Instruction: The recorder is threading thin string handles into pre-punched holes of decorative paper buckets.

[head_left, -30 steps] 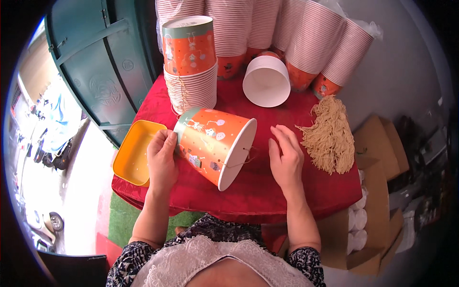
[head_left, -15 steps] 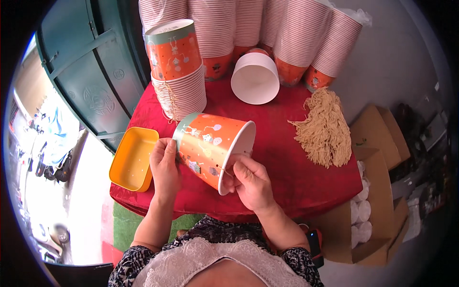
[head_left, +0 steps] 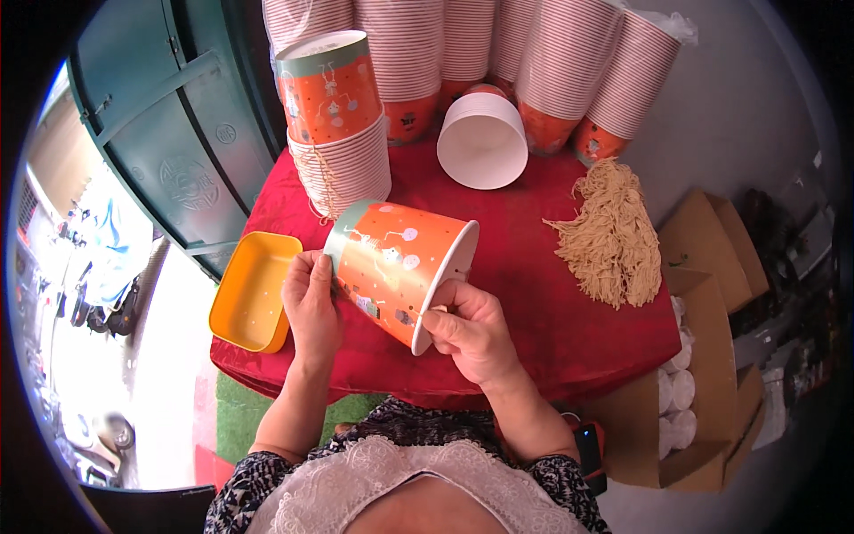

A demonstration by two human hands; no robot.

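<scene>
Orange bucket (head_left: 391, 262), tilted above the table (head_left: 551, 347), base gripped by the left hand (head_left: 311, 307), rim pinched by the right hand (head_left: 473, 331), seems unfinished, though strings (head_left: 320, 178) already hang on the stack (head_left: 360, 169) behind and plenty lie in a bundle (head_left: 612, 240).

Your red-covered table (head_left: 534, 240)
Before you: yellow tub (head_left: 249, 298), stacked paper buckets (head_left: 347, 169), a bucket tipped sideways (head_left: 482, 149), heaped tan strings (head_left: 616, 240).

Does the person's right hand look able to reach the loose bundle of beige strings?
Probably yes: only red cloth seems to lie between the right hand and the bundle, though that hand is busy at the orange paper bucket.
</scene>
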